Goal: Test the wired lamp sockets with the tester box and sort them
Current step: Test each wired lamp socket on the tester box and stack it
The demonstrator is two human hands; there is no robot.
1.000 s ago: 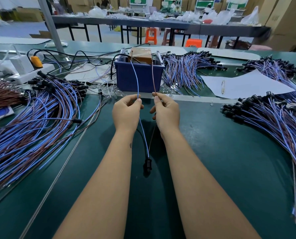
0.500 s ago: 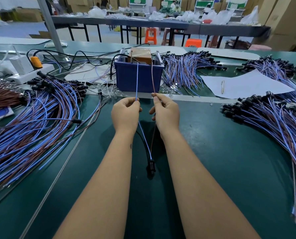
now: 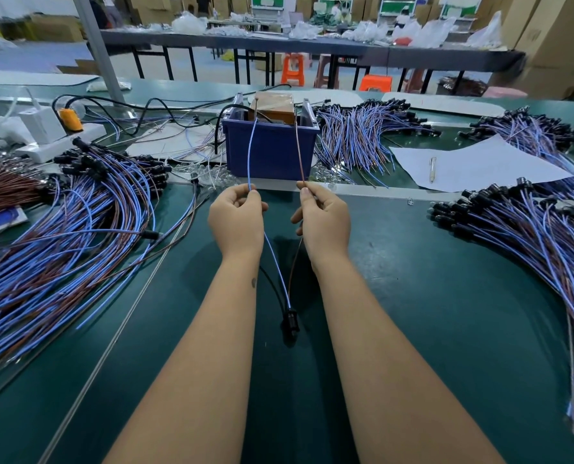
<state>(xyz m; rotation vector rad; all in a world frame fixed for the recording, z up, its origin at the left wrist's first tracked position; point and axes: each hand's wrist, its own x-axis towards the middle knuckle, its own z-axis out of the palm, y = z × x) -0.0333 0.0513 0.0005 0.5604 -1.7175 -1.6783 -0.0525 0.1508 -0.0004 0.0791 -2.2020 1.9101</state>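
1. Landmark: a blue tester box [image 3: 269, 152] stands on the green bench top [image 3: 446, 313], with a brown block [image 3: 275, 103] seated inside it.
2. Left hand [image 3: 237, 221]: fingers closed in a pinch on the blue wire [image 3: 249, 155], directly in front of the box. The wire runs up from the pinch to the box's top, left of centre.
3. Right hand [image 3: 325, 221]: fingers closed in a pinch on the brown wire [image 3: 299, 155], also directly in front of the box. This wire reaches the box's top, right of centre.
4. Both wires trail back from the hands toward the wearer and meet at one black lamp socket [image 3: 290, 321], lying between the forearms, well in front of the box.
5. A large fan of wired sockets [image 3: 61, 249] lies left of the box; a second [image 3: 546, 236] lies to its right; a third bundle [image 3: 359, 135] sits just beside its right wall.
6. A white sheet [image 3: 479, 165] with a pen [image 3: 432, 169] on it lies right of the box.
7. A white power strip [image 3: 61, 142] lies left of the box.
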